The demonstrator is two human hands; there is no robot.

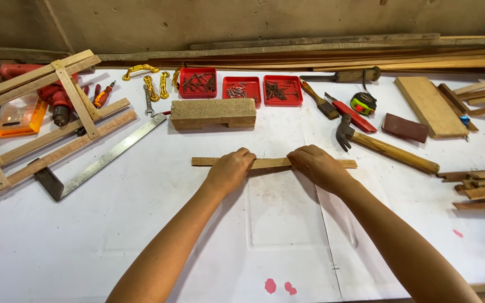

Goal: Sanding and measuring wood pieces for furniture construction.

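Left hand [230, 170] curled over the thin wood strip [273, 163], gripping it left of centre. Right hand [318, 166] also closed on the strip, right of centre; short bare stretch betw. the two. Strip lies flat, crosswise, on white tabletop [141, 224], mid-area. Just behind: chunky wood block [213, 114]. Behind that, three red trays [239, 87] w/ nails & screws. Right of hands: hammer [385, 147], wooden handle, near the strip's end. Left: steel try square [99, 164], then a wood frame [35, 123] over a red drill [51, 92].
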